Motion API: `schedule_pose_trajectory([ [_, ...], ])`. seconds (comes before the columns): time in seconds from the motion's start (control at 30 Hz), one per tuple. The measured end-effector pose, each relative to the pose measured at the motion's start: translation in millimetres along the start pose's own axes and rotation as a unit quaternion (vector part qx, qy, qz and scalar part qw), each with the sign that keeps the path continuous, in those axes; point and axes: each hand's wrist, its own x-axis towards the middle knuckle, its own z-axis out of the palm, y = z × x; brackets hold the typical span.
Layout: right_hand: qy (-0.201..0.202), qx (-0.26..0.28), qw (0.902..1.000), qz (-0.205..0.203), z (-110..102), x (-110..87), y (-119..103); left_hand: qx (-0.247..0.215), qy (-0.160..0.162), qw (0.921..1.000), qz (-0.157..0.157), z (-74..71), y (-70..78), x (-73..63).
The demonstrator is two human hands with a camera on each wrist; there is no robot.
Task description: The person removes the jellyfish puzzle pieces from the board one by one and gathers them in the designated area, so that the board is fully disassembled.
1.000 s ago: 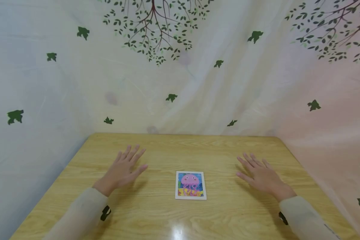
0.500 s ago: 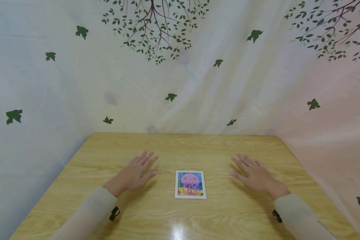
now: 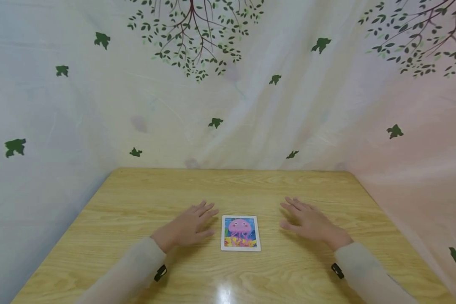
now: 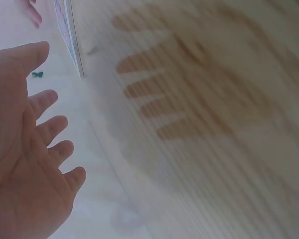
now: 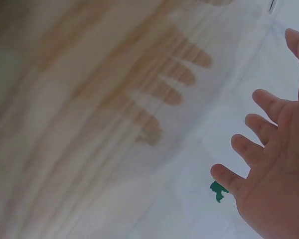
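A square picture puzzle (image 3: 240, 233) with a white border lies flat on the wooden table, showing a pink jellyfish over yellow coral on blue. Just left of it, my left hand (image 3: 186, 226) hovers palm down with fingers spread and nothing held. My right hand (image 3: 309, 221) hangs over the table to the right of the picture, a wider gap away, its fingers loosely extended. In the left wrist view the left palm (image 4: 25, 144) is bare, and the picture's edge (image 4: 72, 40) stands beyond the thumb. The right wrist view shows an equally bare right palm (image 5: 274, 144).
The light wooden table (image 3: 235, 278) reaches back to a pale cloth curtain (image 3: 167, 105) printed with branches and green birds. More of this cloth hangs along both sides. Each sleeve has a dark strap (image 3: 161, 272) at the wrist.
Both hands have moved inward toward the jellyfish picture, the left one farther to the right, the right one to the left. The picture stays where it lay.
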Motion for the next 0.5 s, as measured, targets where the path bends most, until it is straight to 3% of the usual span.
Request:
schedule_pose_trajectory([
  [0.2, -0.018, 0.03, 0.9993, -0.017, 0.0, 6.4, -10.2, -0.013, -0.038, 0.999, 0.018, 2.4, 17.7, 11.4],
  [0.5, -0.048, 0.06, 0.9963, -0.038, 0.1, 17.2, -28.6, 0.017, -0.078, 0.9963, 0.034, 9.6, 40.8, 27.6],
])
